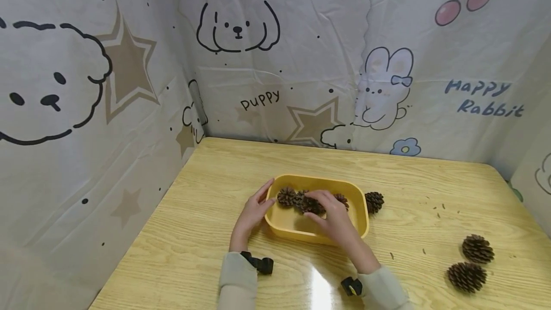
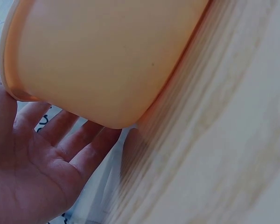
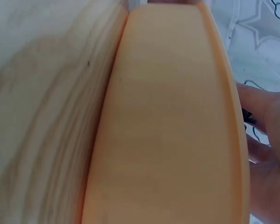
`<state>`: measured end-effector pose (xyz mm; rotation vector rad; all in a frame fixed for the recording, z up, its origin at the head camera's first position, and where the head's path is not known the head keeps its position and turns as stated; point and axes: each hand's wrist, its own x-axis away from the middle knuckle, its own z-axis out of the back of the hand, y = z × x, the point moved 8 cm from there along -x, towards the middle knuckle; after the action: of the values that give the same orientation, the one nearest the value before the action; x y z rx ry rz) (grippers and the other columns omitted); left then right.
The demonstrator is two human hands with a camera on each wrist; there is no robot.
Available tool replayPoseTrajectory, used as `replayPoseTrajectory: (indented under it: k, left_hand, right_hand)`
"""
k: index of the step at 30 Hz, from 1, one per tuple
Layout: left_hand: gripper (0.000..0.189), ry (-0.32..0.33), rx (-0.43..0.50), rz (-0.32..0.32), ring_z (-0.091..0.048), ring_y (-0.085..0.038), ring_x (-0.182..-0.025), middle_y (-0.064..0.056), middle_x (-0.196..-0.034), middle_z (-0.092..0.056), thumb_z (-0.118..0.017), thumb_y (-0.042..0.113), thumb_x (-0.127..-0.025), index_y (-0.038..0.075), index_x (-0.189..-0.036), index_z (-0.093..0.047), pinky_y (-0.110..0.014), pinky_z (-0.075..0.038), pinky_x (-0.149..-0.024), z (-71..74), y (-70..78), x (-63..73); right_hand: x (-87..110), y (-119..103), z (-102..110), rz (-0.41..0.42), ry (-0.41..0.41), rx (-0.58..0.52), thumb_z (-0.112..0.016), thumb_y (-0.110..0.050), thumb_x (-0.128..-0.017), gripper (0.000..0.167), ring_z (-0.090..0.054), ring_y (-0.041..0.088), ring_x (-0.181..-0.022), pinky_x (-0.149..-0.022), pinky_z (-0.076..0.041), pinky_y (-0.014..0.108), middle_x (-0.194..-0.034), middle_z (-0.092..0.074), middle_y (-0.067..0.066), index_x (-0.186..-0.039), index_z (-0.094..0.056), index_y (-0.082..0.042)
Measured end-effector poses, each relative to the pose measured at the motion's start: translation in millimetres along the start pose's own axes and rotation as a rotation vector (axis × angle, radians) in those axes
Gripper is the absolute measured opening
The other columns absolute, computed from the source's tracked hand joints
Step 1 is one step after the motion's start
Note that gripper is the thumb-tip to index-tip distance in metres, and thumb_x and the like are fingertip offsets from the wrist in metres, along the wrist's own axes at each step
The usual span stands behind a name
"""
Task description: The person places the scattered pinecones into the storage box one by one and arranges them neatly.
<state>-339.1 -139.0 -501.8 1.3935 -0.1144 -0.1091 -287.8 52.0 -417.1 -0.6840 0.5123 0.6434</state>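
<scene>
A yellow plastic bin [image 1: 297, 234] stands on the wooden table with several brown pine cones inside, such as the pine cone [image 1: 286, 197] at its left end. My left hand [image 1: 254, 212] grips the bin's left end, thumb over the rim and fingers along the outer wall, as the left hand [image 2: 42, 154] in its wrist view also shows. Over the bin's middle, my right hand [image 1: 336, 216] holds a pine cone [image 1: 313, 206] between thumb and fingers. In the right wrist view the bin wall [image 3: 163, 116] hides most of that cone and part of the right hand [image 3: 270, 140].
Against the bin's right outer side lies a pine cone [image 1: 374, 202]. Two more, a pine cone [image 1: 478, 248] and a nearer pine cone [image 1: 467, 277], lie at the table's right. Small brown scales [image 1: 438, 215] are scattered there. Printed cloth [image 1: 275, 80] walls the back and sides.
</scene>
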Motion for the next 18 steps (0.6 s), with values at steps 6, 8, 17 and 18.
replayPoseTrajectory:
  k: [6,8,17,18]
  left_hand:
    - [0.057,-0.004,-0.007,-0.02,-0.034,-0.037,-0.145,-0.014,-0.161,-0.029,-0.055,0.014,-0.1,0.017,-0.153,-0.035,-0.051,-0.04,-0.113,-0.5,0.0,-0.4]
    - [0.057,-0.006,-0.008,-0.018,-0.034,-0.037,-0.145,-0.014,-0.161,-0.029,-0.055,0.014,-0.1,0.017,-0.153,-0.035,-0.051,-0.04,-0.113,-0.8,-0.6,-0.5]
    - [0.057,-0.001,-0.009,0.003,-0.034,-0.037,-0.145,-0.012,-0.161,-0.029,-0.054,0.014,-0.1,0.019,-0.153,-0.035,-0.052,-0.04,-0.113,-0.1,-0.4,-0.1]
    - [0.057,-0.002,-0.014,0.0,-0.035,-0.037,-0.145,-0.013,-0.161,-0.029,-0.054,0.014,-0.1,0.019,-0.153,-0.035,-0.052,-0.041,-0.112,0.0,0.1,0.1]
  right_hand:
    - [-4.1,-10.0,-20.4,0.032,-0.101,-0.071,-0.082,-0.01,-0.074,0.046,-0.066,0.029,-0.107,-0.091,-0.059,0.04,-0.115,-0.068,0.014,-0.116,-0.066,0.0]
    - [-4.6,-9.8,-27.1,0.007,-0.155,-0.103,-0.081,-0.009,-0.076,0.045,-0.065,0.029,-0.109,-0.092,-0.058,0.04,-0.117,-0.068,0.012,-0.117,-0.065,-0.001]
    - [-9.6,-12.3,-54.1,0.0,-0.374,-0.175,-0.076,-0.01,-0.083,0.04,-0.065,0.027,-0.11,-0.092,-0.057,0.039,-0.119,-0.067,0.01,-0.12,-0.063,-0.002]
    - [-10.3,-12.6,-56.6,0.005,-0.39,-0.176,-0.076,-0.01,-0.083,0.04,-0.065,0.027,-0.111,-0.093,-0.057,0.039,-0.118,-0.067,0.011,-0.119,-0.063,-0.002]
